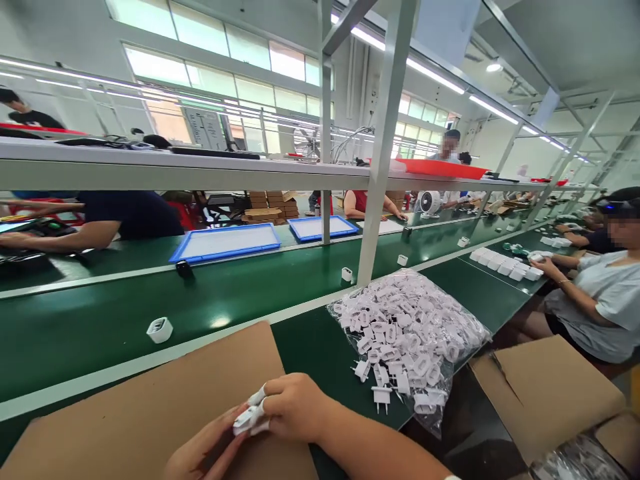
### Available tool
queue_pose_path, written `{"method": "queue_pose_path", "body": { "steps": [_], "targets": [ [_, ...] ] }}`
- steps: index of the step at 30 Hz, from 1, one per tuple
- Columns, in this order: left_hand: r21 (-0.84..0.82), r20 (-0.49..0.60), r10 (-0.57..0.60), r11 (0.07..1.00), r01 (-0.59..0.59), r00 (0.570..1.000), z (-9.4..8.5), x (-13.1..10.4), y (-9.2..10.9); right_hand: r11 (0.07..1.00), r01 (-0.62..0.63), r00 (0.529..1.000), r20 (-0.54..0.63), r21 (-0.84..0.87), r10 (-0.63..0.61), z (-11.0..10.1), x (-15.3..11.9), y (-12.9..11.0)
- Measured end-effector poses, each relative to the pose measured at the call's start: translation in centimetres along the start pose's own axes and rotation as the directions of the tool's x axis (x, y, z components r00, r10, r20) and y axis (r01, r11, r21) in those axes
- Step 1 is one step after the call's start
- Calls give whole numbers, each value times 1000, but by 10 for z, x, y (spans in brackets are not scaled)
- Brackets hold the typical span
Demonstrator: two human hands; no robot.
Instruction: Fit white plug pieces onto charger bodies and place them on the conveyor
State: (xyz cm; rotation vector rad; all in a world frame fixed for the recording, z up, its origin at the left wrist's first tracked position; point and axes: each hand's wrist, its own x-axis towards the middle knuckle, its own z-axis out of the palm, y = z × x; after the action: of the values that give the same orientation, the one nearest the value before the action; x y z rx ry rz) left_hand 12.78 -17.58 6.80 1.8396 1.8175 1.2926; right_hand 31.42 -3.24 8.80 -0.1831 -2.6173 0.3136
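White plastic is being held low in the view: one small piece [245,421] is being pinched between the left hand [207,450] and the right hand [297,408], above a brown cardboard flap [150,413]. On both hands the grip is appearing narrow, with the fingers meeting around this piece. Its shape is being partly hidden by the fingers, so its exact form cannot be told. To the right of the hands, a clear plastic bag [434,417] is lying on the green surface [305,340], and many white plug parts [403,320] are being contained in it. At the near edge of the bag, one plug with two pins [382,396] is lying. Behind the cardboard flap, a green belt [260,287] is stretching across, and a white housing [159,330] is being carried on it. Other similar housings are standing farther along, on both sides of a pale metal post [383,140]. Beyond the belt, two blue-rimmed trays [230,253] are lying side by side. At the right, a row of white pieces [503,265] is standing in front of a co-worker [605,307]. Nearer, an open cardboard box [550,393] is being seen.
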Motion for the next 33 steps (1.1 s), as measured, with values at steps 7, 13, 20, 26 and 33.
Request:
{"method": "queue_pose_path", "body": {
  "steps": [7,13,20,26,33],
  "targets": [
    [24,3,4,1000,-4,1000,15,4,28,988,-152,988,34,9,152,-6,0,-2],
    [-84,87,-111,989,118,990,12,6,27,816,-346,934,83,464,348,-12,0,-3],
    [-226,171,-195,946,231,966,10,10,35,482,-470,848,225,739,481,-18,7,-6],
    [-243,149,-193,943,225,970,10,8,31,787,-414,909,152,458,389,-29,11,-15],
    [-137,112,-74,987,89,991,18,-4,33,781,-401,914,151,479,377,-29,7,-20]
  ]
}}
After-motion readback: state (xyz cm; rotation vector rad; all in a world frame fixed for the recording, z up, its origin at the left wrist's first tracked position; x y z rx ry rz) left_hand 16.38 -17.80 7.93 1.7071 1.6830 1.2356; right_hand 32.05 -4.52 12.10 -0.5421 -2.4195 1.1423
